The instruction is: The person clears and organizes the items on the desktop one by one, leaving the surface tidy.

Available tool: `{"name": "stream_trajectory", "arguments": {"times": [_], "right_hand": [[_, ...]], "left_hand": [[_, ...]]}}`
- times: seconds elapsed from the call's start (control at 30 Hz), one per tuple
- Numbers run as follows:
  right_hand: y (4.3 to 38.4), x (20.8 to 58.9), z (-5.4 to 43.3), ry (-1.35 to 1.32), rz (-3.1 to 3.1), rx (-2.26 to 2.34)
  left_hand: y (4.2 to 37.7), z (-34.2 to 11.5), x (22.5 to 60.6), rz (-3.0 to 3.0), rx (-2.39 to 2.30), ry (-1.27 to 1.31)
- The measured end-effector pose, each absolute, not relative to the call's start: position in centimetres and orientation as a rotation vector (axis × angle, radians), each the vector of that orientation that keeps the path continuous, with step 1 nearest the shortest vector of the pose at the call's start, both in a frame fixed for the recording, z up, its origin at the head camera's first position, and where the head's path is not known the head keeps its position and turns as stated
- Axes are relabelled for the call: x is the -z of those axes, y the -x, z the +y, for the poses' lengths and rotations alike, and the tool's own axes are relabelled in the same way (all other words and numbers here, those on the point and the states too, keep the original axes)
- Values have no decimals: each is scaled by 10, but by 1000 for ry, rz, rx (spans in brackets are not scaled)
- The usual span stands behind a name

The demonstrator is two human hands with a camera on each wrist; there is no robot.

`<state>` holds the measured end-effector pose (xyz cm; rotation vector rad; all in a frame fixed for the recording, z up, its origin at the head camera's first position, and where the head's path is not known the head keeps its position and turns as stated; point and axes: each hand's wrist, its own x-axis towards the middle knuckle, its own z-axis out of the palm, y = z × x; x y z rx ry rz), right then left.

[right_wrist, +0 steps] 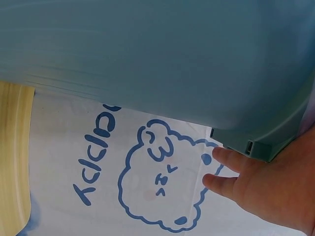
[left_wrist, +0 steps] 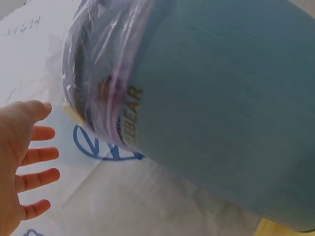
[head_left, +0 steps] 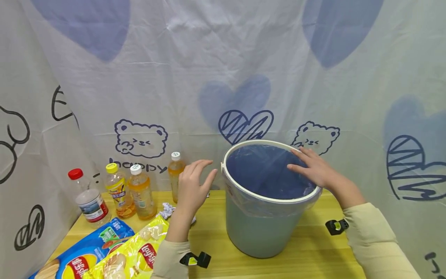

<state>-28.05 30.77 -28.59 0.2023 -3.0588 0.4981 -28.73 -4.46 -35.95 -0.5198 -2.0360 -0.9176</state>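
A blue-grey trash bin stands on the table, with a thin clear bag lining it and folded over its outside under a white rim ring. Left of the rim, my left hand is raised with fingers spread and touches nothing; the left wrist view shows this hand apart from the bin. On the right side of the rim rests my right hand, its fingers extended along the edge. In the right wrist view that hand lies against the bin's upper edge, partly cut off by the frame.
To the left stand a red-capped bottle, a yellow-capped bottle and two white-capped bottles. Blue and yellow chip bags lie in front, with crumpled paper near them. A printed curtain hangs behind the wooden table.
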Motion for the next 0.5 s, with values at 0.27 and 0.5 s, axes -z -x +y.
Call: {"name": "stream_trajectory", "arguments": {"times": [0.27,0.5], "right_hand": [[279,284,308,-226,-3050,-506],[278,284,308,-205,-3065,-518]], "left_hand": [[278,-52,387,-2042,973,455],[274,-59,410,-2087,999,362]]}}
